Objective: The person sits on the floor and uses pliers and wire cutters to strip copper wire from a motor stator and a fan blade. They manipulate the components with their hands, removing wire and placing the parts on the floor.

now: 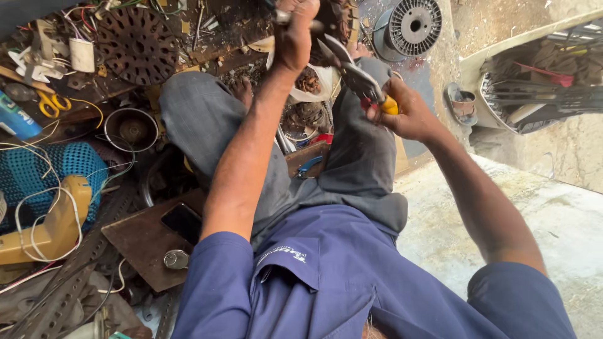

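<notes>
My left hand (pixel 295 34) is closed in a fist around a short metal rod-like piece (pixel 281 16) at the top of the view, just beside a motor part with copper windings (pixel 339 19). My right hand (pixel 405 116) grips pliers (pixel 355 75) by their yellow and red handles. The grey jaws point up and left toward my left hand, and their tips lie close to it. Both arms reach out over my knees in grey trousers (pixel 201 119). What the jaws bite on is hidden.
Clutter lies to the left: a rusty perforated disc (pixel 138 44), yellow-handled scissors (pixel 50 103), a metal bowl (pixel 132 129), a yellow tool with white cord (pixel 56 226), and a phone (pixel 182 221) on a brown board. A grey wire spool (pixel 411 25) stands top right by the concrete floor (pixel 553 213).
</notes>
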The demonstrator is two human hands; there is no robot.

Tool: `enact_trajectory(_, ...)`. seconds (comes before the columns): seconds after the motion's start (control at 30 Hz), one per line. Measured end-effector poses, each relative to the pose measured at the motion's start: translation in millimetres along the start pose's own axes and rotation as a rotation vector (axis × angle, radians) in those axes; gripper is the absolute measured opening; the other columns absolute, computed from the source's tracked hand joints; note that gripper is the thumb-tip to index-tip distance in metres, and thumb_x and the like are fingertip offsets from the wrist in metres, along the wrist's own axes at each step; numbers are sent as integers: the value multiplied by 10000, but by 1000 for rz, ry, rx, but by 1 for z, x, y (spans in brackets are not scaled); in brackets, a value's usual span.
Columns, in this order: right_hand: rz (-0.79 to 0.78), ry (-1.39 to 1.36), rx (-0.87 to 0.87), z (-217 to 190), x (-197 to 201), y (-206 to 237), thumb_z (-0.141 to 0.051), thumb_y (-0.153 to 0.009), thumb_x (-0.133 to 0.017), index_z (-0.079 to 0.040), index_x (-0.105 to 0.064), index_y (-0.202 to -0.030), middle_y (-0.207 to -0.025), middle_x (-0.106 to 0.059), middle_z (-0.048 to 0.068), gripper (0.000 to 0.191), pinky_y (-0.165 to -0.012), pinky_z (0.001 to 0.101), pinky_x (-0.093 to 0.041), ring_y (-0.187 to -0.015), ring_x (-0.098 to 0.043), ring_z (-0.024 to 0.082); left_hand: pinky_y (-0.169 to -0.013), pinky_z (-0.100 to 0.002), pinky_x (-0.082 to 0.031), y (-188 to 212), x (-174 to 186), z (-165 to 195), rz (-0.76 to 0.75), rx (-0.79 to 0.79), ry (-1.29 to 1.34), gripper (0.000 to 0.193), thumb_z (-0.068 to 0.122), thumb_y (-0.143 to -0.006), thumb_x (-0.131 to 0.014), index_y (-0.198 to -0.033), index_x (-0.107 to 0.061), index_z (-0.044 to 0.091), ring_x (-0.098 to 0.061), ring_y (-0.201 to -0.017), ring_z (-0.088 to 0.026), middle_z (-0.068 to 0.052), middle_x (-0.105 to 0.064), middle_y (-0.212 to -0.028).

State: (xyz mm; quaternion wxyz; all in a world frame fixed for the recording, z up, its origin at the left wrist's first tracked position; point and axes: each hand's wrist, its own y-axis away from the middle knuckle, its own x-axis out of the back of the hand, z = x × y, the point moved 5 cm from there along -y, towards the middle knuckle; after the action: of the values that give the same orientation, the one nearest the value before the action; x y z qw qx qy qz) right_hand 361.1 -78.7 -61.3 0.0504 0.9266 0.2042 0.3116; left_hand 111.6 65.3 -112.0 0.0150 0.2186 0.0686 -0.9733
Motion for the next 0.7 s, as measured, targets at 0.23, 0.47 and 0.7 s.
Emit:
enact_trajectory(0.23, 347, 388, 51, 18, -20, -12, -243, -914, -860, -93, -629, -1172, -901, -668, 99, 377, -689, 360, -517, -756, -679, 220, -955, -390, -503, 15, 9, -49, -28, 81, -121, 380, 331, -1028, -539, -1100, -700, -6, -632, -1057, -188, -80, -690, -1100)
enact_trajectory(0.47, 668, 253, 116, 19, 16, 11, -281, -981, -893, 9, -495, -1077, -822, -568, 90, 501, -635, 327, -442, -708, -564, 200, -874, -424, -499, -5, 50, -32, 189, 71, -559, 336, 324, -1027, -551, -1035, -676, 12, -639, -984, -254, -108, -682, -1019)
enact_trajectory(0.7, 24, -106, -709, 68, 2, 57, -373, -1054, -730, 128, -731, -988, -784, -713, 188, 505, -520, 336, -471, -615, -653, 227, -793, -457, -495, -3, 43, -14, 167, 32, -652, 306, 316, -1027, -563, -970, -653, 30, -646, -910, -321, -137, -674, -938)
